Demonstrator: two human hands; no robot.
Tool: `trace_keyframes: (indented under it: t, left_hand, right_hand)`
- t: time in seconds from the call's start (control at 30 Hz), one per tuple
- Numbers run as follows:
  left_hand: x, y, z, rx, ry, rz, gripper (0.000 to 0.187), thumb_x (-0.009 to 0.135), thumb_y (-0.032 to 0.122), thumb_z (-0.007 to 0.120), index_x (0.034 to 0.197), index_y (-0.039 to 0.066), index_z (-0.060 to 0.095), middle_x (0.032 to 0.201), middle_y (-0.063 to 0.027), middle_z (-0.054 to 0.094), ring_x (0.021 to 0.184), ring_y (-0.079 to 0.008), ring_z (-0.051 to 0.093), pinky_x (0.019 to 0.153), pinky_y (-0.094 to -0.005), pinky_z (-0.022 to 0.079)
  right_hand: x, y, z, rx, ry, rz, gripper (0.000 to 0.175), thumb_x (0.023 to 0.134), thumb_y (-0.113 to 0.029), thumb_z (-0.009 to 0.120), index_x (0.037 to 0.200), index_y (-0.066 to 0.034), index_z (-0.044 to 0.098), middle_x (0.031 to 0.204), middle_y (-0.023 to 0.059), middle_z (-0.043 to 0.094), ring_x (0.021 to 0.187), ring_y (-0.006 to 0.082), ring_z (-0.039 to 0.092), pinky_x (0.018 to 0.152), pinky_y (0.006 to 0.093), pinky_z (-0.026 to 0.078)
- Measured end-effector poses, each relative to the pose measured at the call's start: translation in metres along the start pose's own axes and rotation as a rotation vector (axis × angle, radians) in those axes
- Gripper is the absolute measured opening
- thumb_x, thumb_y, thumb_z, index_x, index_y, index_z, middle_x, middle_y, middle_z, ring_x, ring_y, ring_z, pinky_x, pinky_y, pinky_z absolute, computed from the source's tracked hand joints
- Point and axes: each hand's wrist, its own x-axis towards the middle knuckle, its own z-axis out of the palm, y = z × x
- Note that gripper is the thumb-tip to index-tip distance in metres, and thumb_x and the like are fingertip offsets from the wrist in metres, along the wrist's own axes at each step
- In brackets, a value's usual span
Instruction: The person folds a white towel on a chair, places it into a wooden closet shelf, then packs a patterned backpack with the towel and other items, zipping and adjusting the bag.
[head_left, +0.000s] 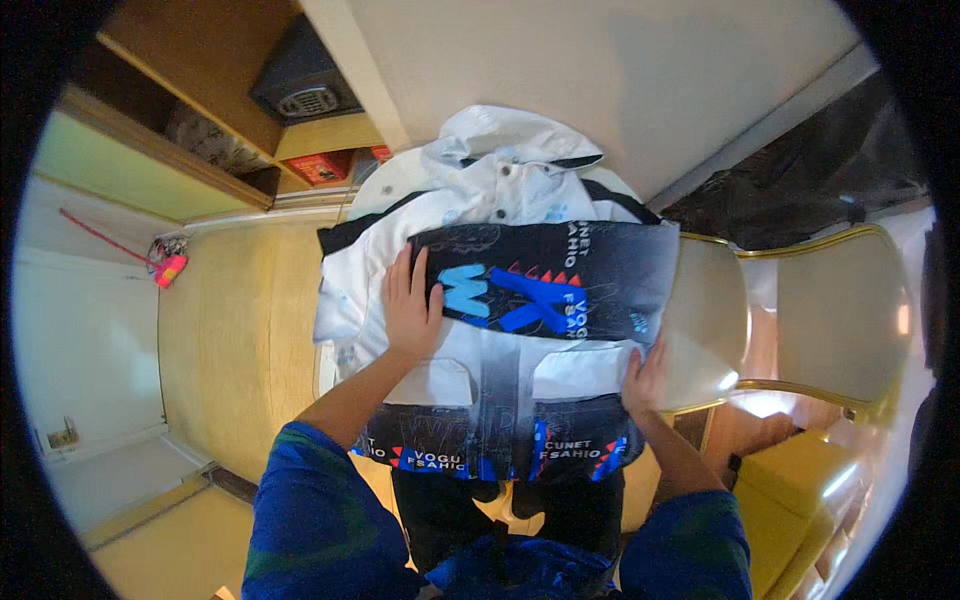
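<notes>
A white and black hooded jacket (510, 367) lies front up before me, its hood (517, 135) at the far end. Dark snap buttons run below the hood. One black sleeve (540, 300) with blue and light-blue lettering is laid sideways across the chest. My left hand (414, 304) rests on the left end of this sleeve, fingers spread and palm down. At the sleeve's right end, my right hand (645, 379) touches the jacket's edge; whether its fingers pinch the cloth is unclear. Two white pocket flaps (431, 382) show below the sleeve. The other sleeve is not clearly visible.
Under the jacket is a cream rounded surface (386, 176). Gold-framed cream chair parts (832, 315) stand to the right, above a yellow box-like piece (795, 495). Wooden shelving (330, 135) holds a black device (307, 75). A pink-handled mop or brush (169, 268) is at far left.
</notes>
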Motion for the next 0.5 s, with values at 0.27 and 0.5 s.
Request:
trace_keyframes:
  t: [0.27, 0.5]
  left_hand:
    - [-0.004, -0.002, 0.002, 0.137, -0.137, -0.085, 0.055, 0.085, 0.022, 0.055, 0.137, 0.007, 0.045, 0.146, -0.0226, 0.033, 0.136, -0.0405, 0.029, 0.111, -0.0537, 0.02]
    - [0.007, 0.003, -0.004, 0.116, -0.178, -0.09, 0.055, 0.087, 0.026, 0.05, 0.139, 0.01, 0.042, 0.148, -0.0214, 0.029, 0.138, -0.0396, 0.026, 0.112, -0.0538, 0.019]
  right_hand:
    - [-0.015, 0.034, 0.032, -0.134, 0.03, -0.157, 0.066, 0.093, -0.026, 0.05, 0.144, 0.0049, 0.024, 0.144, 0.0289, 0.032, 0.131, 0.0451, 0.036, 0.108, 0.0498, 0.03]
    - [0.0, -0.006, 0.005, 0.077, -0.023, -0.003, 0.058, 0.096, -0.025, 0.043, 0.144, 0.0031, 0.025, 0.141, 0.032, 0.033, 0.125, 0.0492, 0.038, 0.104, 0.0515, 0.032]
